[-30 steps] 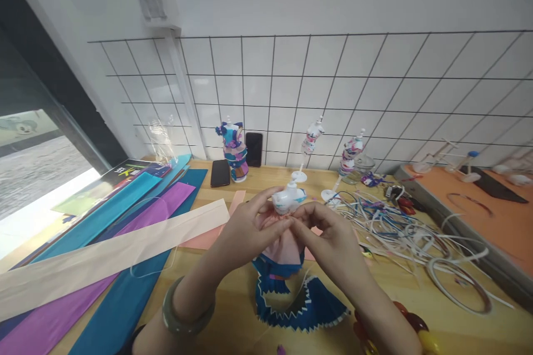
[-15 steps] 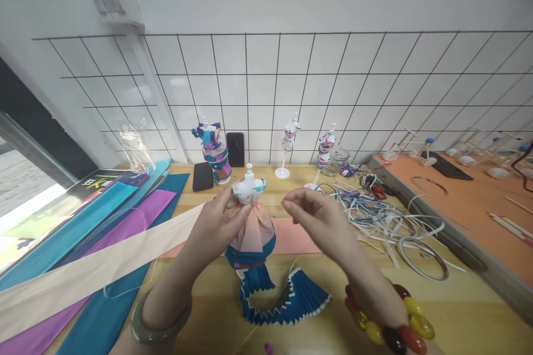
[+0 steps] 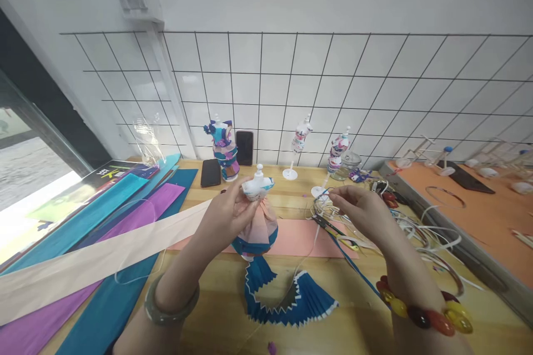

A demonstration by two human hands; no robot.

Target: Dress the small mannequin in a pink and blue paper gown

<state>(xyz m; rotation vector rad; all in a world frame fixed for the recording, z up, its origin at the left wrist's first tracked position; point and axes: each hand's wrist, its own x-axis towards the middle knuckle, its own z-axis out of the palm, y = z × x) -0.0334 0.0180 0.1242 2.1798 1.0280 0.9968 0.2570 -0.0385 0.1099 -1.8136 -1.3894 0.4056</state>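
While steadying the mannequin (image 3: 259, 186) with clasped left hand (image 3: 224, 209) alone, now moves pinched right hand (image 3: 367, 208) to cords (image 3: 325, 209), with catch unclear.

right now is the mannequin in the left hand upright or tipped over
Upright: the mannequin has its neck knob on top, pink skirt below.

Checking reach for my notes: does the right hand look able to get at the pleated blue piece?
Probably yes: the right hand is away from the dress form, and the pleated blue piece lies on the table with its wide right end uncovered.
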